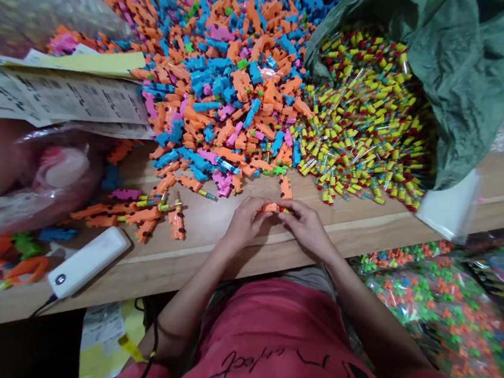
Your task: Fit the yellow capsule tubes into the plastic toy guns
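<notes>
My left hand (246, 222) and my right hand (306, 228) meet at the wooden table's front edge. Pinched between their fingertips is a small orange plastic piece (274, 208) joined to a yellow capsule, partly hidden by my fingers. Just beyond my hands, a large heap of orange, blue and pink plastic pieces (218, 82) spreads across the table. A heap of yellow-and-red capsules (359, 122) spills from a green bag on its right. Several orange pieces with capsules (153, 217) lie in a loose group left of my left hand.
Printed papers (62, 94) and a pink-tinged plastic bag (60, 173) lie at the left, near a white power bank (88, 261) with a cable. The green bag (456, 73) sits at the back right. Clear bags of colourful pieces (441, 320) lie below the table's right side.
</notes>
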`<action>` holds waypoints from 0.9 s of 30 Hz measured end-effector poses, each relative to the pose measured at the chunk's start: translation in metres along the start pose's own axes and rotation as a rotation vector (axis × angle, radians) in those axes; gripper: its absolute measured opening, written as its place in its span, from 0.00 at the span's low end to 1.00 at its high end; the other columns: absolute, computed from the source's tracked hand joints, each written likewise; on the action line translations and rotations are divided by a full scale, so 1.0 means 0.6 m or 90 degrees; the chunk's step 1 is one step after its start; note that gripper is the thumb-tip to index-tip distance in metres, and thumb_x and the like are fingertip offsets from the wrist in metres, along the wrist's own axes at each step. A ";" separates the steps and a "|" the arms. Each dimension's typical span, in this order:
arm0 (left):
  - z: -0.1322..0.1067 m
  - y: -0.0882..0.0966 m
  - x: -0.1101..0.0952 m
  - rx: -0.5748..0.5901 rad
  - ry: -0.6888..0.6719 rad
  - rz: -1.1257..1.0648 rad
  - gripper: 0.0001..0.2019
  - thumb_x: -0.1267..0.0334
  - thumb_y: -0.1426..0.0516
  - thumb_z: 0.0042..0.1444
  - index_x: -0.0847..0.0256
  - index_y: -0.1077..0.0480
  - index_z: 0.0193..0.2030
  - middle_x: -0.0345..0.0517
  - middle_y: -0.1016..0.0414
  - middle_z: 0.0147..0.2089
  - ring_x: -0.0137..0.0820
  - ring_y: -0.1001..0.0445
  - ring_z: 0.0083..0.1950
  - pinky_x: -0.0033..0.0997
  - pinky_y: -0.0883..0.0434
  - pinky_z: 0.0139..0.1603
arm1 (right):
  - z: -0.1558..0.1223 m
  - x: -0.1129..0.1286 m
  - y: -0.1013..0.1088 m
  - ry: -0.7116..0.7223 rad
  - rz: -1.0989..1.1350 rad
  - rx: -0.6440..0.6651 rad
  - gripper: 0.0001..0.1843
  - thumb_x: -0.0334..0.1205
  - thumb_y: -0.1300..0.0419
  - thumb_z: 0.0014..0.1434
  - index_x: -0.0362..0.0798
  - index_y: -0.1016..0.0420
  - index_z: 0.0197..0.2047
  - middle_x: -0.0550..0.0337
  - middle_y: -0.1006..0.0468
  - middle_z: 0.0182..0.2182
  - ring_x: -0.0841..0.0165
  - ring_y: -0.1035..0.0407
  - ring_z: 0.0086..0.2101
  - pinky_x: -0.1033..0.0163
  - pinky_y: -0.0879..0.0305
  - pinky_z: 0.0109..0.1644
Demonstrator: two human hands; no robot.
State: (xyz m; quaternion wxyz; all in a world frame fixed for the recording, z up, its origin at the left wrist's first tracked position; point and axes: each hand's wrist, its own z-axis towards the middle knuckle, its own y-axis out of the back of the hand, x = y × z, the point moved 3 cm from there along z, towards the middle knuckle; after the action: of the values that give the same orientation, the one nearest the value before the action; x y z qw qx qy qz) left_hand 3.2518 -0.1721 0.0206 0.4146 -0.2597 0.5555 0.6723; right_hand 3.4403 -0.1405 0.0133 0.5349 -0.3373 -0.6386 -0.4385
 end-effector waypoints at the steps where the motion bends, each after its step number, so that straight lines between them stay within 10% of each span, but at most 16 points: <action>1: 0.000 0.001 0.000 -0.005 -0.011 0.005 0.10 0.57 0.43 0.70 0.58 0.24 0.50 0.48 0.18 0.47 0.38 0.24 0.49 0.37 0.28 0.51 | 0.000 0.000 -0.001 0.002 -0.005 0.005 0.18 0.46 0.35 0.64 0.49 0.19 0.54 0.54 0.18 0.47 0.62 0.25 0.41 0.59 0.28 0.44; 27: -0.005 0.006 -0.026 0.080 -0.143 0.184 0.15 0.68 0.47 0.68 0.61 0.24 0.56 0.51 0.21 0.43 0.41 0.28 0.47 0.41 0.29 0.48 | 0.000 0.019 -0.002 0.073 -0.135 0.025 0.12 0.31 0.37 0.64 0.50 0.16 0.48 0.56 0.22 0.41 0.62 0.27 0.43 0.58 0.33 0.50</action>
State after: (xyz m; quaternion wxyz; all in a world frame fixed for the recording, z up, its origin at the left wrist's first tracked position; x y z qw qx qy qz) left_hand 3.2567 -0.1792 0.0346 0.3889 -0.0740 0.5783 0.7133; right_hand 3.4372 -0.1415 0.0243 0.5281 -0.2316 -0.6474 -0.4983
